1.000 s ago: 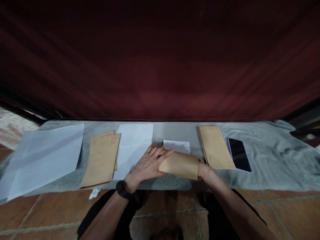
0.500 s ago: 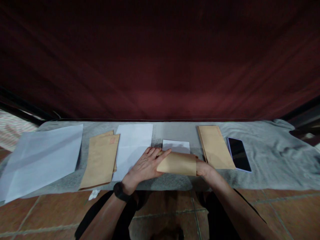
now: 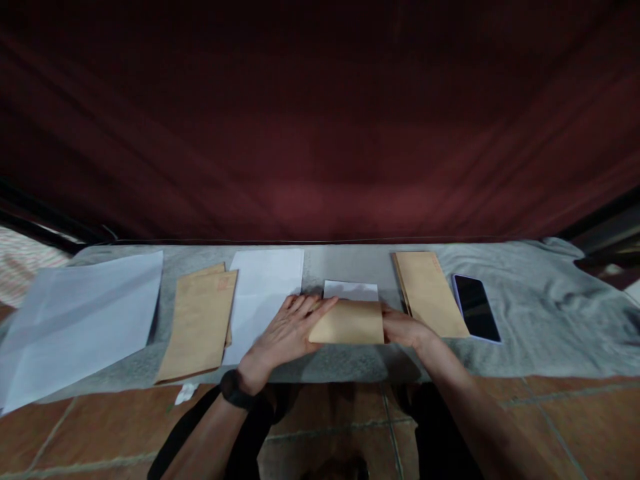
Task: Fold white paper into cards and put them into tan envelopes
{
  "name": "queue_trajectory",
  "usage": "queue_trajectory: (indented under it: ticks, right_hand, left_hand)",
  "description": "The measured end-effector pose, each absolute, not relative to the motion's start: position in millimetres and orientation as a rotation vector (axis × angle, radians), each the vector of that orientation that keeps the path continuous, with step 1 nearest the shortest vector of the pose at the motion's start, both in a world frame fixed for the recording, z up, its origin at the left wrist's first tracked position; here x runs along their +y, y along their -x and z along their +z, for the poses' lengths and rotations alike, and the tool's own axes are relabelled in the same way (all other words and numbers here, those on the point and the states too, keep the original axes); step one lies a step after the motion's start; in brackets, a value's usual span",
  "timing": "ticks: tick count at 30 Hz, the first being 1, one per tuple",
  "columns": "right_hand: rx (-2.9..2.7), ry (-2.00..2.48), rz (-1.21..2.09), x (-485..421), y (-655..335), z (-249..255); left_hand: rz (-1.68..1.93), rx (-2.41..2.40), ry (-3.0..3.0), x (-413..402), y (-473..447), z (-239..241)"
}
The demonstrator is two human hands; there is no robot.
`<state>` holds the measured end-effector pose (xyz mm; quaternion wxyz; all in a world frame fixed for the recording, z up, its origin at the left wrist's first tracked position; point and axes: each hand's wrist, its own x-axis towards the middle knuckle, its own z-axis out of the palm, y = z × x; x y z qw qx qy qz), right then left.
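A brown envelope point(image 3: 347, 323) lies across the middle of a grey cloth point(image 3: 545, 313). My left hand point(image 3: 286, 331) rests flat on its left end with the fingers stretched out. My right hand point(image 3: 403, 329) grips its right end, the fingers partly hidden behind the envelope. A small folded white paper point(image 3: 351, 290) pokes out just behind the envelope. A black watch sits on my left wrist.
A stack of brown envelopes point(image 3: 429, 292) and a black phone point(image 3: 475, 308) lie to the right. To the left are a white sheet point(image 3: 265, 287), two brown envelopes point(image 3: 199, 324) and a large white sheet point(image 3: 80, 320). A dark red curtain hangs behind; a tiled floor lies below.
The brown envelope has come down and flattened on the cloth, now covering more of the folded white paper. My right hand has slid out from under it to its right end.
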<state>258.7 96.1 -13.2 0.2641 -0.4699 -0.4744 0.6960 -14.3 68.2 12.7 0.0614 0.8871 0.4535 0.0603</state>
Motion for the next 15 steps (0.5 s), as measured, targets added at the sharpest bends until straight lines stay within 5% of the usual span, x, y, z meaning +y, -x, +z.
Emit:
queue_trajectory:
  ticks: [5, 11, 15]
  right_hand:
    - [-1.019, 1.082, 1.803, 117, -282, -17]
    - [-1.391, 1.617, 1.133, 125, -290, -40]
    - [-1.781, 1.599, 0.599, 111, -273, -39]
  left_hand:
    - [0.334, 1.629, -2.523, 80, 59, 15]
    - [0.348, 1.676, -2.385, 86, 93, 5]
    - [0.318, 1.727, -2.342, 85, 103, -2]
